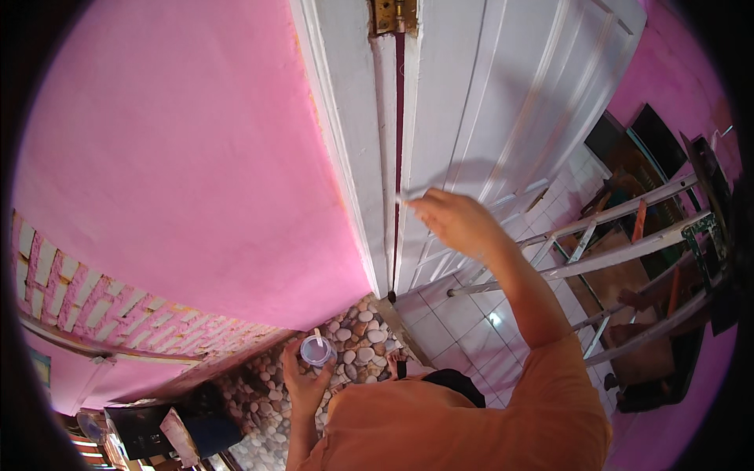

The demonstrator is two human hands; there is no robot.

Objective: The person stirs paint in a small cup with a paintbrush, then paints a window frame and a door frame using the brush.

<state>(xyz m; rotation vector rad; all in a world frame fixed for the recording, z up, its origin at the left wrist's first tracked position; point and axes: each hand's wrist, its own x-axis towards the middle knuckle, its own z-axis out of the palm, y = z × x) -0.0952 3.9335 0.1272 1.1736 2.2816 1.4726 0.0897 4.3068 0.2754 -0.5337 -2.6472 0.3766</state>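
My right hand (454, 221) is raised to the hinge side of the white door (510, 94), its fingers closed on a small paintbrush (402, 198). Most of the brush is hidden in the fingers; its pale tip is at the narrow dark gap between the door and the white door frame (357, 94). Lower down, my left hand (298, 381) is wrapped round a clear plastic cup (316, 351) with pale paint in it. A short light stick (318, 336) stands at the cup's far rim. A brass hinge (394, 16) sits higher up on the frame.
A pink wall (188, 141) with a bare brick band (102, 286) fills the left. A metal ladder (565, 271) stands at right on white floor tiles (463, 326), before dark furniture. Pebble-patterned flooring (365, 334) lies below, with a dark chair (200, 432) at lower left.
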